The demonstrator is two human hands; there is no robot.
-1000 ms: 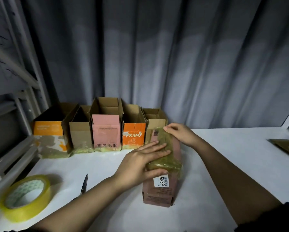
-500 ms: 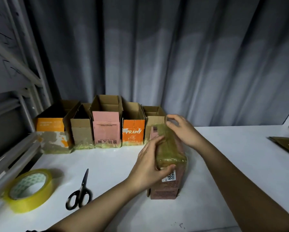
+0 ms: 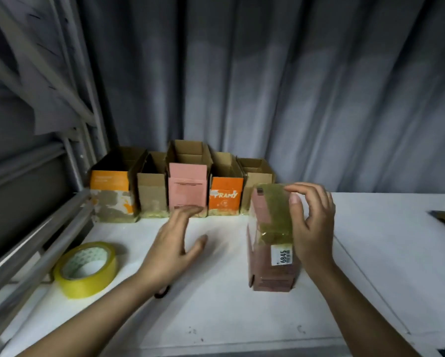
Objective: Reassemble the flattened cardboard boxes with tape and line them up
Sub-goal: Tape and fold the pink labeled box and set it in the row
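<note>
Your right hand (image 3: 310, 222) curls around the far side of a pink cardboard box (image 3: 270, 253) standing on the white table (image 3: 371, 253), thumb against its taped top. Your left hand (image 3: 175, 243) hovers apart, fingers spread and holding nothing, over the table between the box and a yellow tape roll (image 3: 86, 269). Five open boxes (image 3: 180, 186) stand in a row along the grey curtain (image 3: 267, 86).

grey curtain (image 3: 293, 99) behind | metal frame (image 3: 69, 130) left | white table (image 3: 371, 253)
</note>
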